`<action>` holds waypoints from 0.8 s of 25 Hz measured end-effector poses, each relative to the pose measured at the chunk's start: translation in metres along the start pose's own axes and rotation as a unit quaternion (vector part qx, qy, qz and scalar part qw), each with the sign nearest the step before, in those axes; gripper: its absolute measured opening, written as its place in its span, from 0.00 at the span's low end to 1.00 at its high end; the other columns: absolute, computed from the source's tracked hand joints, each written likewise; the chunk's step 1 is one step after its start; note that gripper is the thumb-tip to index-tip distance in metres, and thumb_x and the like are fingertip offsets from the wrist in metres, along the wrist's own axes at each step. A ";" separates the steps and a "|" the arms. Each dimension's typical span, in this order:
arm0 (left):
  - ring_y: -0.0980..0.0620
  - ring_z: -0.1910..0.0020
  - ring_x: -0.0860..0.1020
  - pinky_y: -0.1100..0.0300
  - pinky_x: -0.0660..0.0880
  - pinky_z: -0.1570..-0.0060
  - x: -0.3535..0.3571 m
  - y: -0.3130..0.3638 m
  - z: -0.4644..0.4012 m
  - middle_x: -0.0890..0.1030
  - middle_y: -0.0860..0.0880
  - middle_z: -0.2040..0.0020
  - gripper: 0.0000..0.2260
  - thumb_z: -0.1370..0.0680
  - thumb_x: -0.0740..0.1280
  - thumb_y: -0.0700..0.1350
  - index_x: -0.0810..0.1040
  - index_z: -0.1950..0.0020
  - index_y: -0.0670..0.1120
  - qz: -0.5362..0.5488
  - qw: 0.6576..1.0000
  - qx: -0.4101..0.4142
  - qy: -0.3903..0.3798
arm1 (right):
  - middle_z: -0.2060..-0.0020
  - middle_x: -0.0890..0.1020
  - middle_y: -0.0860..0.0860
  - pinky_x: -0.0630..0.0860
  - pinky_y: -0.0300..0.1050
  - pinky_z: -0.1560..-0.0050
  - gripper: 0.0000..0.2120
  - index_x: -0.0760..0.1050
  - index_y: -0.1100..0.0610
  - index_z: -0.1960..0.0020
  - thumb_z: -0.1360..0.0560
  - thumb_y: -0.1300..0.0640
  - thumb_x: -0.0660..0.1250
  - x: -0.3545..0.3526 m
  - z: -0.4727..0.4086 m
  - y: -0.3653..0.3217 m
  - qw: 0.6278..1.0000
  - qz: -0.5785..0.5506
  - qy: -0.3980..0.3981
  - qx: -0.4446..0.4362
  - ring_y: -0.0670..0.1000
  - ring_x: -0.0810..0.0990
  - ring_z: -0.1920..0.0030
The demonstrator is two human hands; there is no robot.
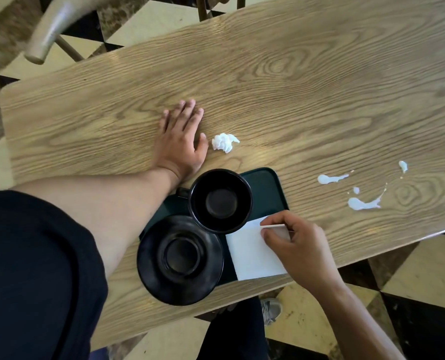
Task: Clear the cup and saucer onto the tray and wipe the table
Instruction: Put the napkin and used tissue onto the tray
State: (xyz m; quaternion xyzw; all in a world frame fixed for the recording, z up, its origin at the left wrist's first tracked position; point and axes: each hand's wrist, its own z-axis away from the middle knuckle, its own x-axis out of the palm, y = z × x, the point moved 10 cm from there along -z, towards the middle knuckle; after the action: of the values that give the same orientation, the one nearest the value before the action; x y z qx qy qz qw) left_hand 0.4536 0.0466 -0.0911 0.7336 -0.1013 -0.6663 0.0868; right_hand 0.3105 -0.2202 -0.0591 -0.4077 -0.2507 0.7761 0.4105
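Head view shows a wooden table [294,81] with a dark green tray [273,188] near the front edge. On the tray sit 3 things: a black cup [220,201], a black saucer [180,259] and a white napkin [252,255]. The cup looks empty inside, and the saucer has nothing on it. The saucer touches the cup and sticks out over the near side of the tray.

The left hand [181,141] lies flat on the table with its fingers spread, holding nothing. Just beside it is a crumpled tissue [224,142]. The right hand [294,242] pinches the top edge of the napkin between thumb and fingers, lifting that edge a little.

White spilled drops [363,203] sit on the table, well apart to the right of the tray. They are not wiped yet.

What could go wrong? The saucer hangs over the tray's side, so a bump from the left arm could tip it off. Pulling the napkin fast could knock the cup, since its corner lies right next to it. One thin napkin might just smear the spill. The crumpled tissue could get forgotten.
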 end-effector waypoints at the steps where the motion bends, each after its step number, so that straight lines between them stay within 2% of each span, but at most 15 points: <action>1: 0.44 0.19 0.59 0.42 0.51 0.20 0.000 0.001 0.000 0.63 0.44 0.19 0.28 0.21 0.55 0.52 0.68 0.22 0.43 -0.001 1.000 0.000 0.000 | 0.67 0.82 0.44 0.66 0.33 0.75 0.07 0.82 0.47 0.58 0.24 0.59 0.73 0.000 -0.001 0.000 1.000 -0.005 0.004 0.001 0.42 0.73 0.74; 4: 0.44 0.19 0.58 0.42 0.51 0.20 0.000 -0.001 0.001 0.63 0.44 0.19 0.28 0.21 0.55 0.52 0.68 0.22 0.43 -0.002 1.000 -0.001 -0.002 | 0.66 0.83 0.41 0.68 0.30 0.73 0.06 0.82 0.47 0.56 0.24 0.58 0.73 -0.001 -0.002 -0.004 1.000 0.014 0.016 0.001 0.40 0.77 0.70; 6: 0.44 0.19 0.59 0.43 0.51 0.20 0.000 -0.001 0.001 0.63 0.44 0.19 0.28 0.21 0.55 0.52 0.68 0.22 0.43 -0.003 1.000 -0.001 0.000 | 0.67 0.83 0.42 0.71 0.31 0.70 0.05 0.82 0.46 0.50 0.24 0.55 0.73 -0.003 -0.001 -0.008 0.998 0.058 0.022 -0.008 0.40 0.79 0.68; 7: 0.45 0.19 0.59 0.43 0.51 0.20 0.000 -0.001 0.002 0.63 0.44 0.19 0.28 0.21 0.55 0.52 0.68 0.22 0.43 -0.002 1.000 -0.001 0.000 | 0.67 0.82 0.42 0.73 0.32 0.68 0.07 0.82 0.46 0.46 0.24 0.53 0.72 -0.004 0.002 -0.011 0.996 0.085 0.023 -0.019 0.41 0.79 0.67; 9: 0.45 0.19 0.58 0.43 0.51 0.20 0.000 -0.002 0.001 0.63 0.44 0.19 0.28 0.21 0.56 0.52 0.68 0.22 0.43 -0.001 1.000 -0.002 -0.001 | 0.61 0.84 0.41 0.78 0.37 0.57 0.14 0.80 0.46 0.38 0.24 0.52 0.72 -0.008 0.007 -0.018 0.991 0.123 0.034 -0.048 0.41 0.82 0.59; 11: 0.45 0.19 0.58 0.43 0.50 0.20 0.001 -0.002 0.002 0.63 0.44 0.19 0.28 0.20 0.56 0.52 0.68 0.22 0.43 -0.002 1.000 -0.004 -0.004 | 0.56 0.84 0.42 0.80 0.40 0.49 0.18 0.78 0.47 0.34 0.23 0.53 0.72 -0.016 0.012 -0.023 0.988 0.130 0.057 -0.064 0.42 0.83 0.53; 14: 0.46 0.19 0.58 0.44 0.50 0.20 0.001 -0.003 0.002 0.63 0.44 0.19 0.28 0.21 0.56 0.52 0.68 0.22 0.43 0.001 1.000 -0.008 -0.003 | 0.52 0.85 0.42 0.81 0.37 0.47 0.16 0.79 0.51 0.36 0.23 0.58 0.72 -0.028 0.015 -0.021 0.986 0.121 0.084 -0.082 0.40 0.84 0.51; 17: 0.46 0.19 0.58 0.44 0.50 0.20 0.001 -0.002 0.002 0.63 0.45 0.19 0.28 0.21 0.55 0.53 0.68 0.22 0.44 0.003 1.000 -0.009 -0.004 | 0.51 0.85 0.43 0.79 0.30 0.48 0.15 0.81 0.54 0.38 0.23 0.66 0.71 -0.033 0.015 -0.014 0.983 0.111 0.101 -0.102 0.39 0.84 0.51; 20: 0.46 0.18 0.57 0.44 0.49 0.20 0.001 -0.002 0.001 0.63 0.45 0.19 0.28 0.21 0.55 0.52 0.68 0.22 0.44 0.004 1.000 -0.009 -0.003 | 0.51 0.86 0.43 0.76 0.26 0.47 0.15 0.83 0.55 0.41 0.24 0.69 0.70 -0.032 0.014 -0.013 0.981 0.105 0.113 -0.114 0.40 0.84 0.50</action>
State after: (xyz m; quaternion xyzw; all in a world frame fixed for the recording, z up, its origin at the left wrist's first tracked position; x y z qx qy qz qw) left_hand 0.4529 0.0480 -0.0930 0.7307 -0.0984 -0.6688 0.0952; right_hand 0.3146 -0.2409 -0.0283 -0.5607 -0.2459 0.7301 0.3033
